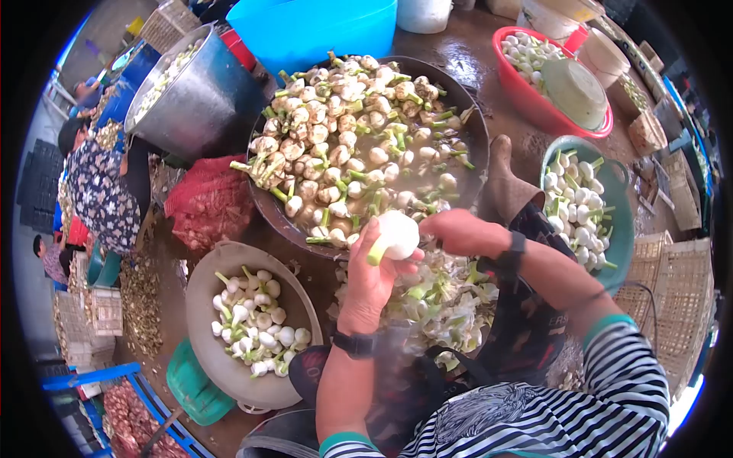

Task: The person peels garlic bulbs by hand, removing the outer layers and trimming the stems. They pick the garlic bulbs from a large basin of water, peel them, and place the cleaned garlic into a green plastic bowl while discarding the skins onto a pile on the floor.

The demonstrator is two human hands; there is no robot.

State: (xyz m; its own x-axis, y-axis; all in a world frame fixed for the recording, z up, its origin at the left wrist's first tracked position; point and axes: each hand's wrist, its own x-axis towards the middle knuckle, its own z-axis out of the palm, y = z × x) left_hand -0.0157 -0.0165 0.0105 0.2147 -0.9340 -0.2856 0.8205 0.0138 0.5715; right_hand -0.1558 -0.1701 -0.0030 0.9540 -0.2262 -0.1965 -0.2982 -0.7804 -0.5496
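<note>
My left hand [365, 278] holds up a peeled white garlic bulb [398, 235] with a short green stem stub. Just to the right of the bulb is my right hand [462, 231], its fingers curled in; whatever they hold, if anything, is hidden. Both hands are over the near rim of a wide dark pan [479, 114], where unpeeled, muddy garlic bulbs [328, 130] are heaped in brown water. Below my hands lies a pile of peeled skins and leaf scraps [435, 298].
White trimmed bulbs fill a grey basin [210, 336] at left and a green basin [620, 198] at right. Behind stand a red basin [534, 103], a blue tub [313, 34] and a metal pot [183, 99]. A red mesh sack [208, 202] and a co-worker [103, 191] are at left.
</note>
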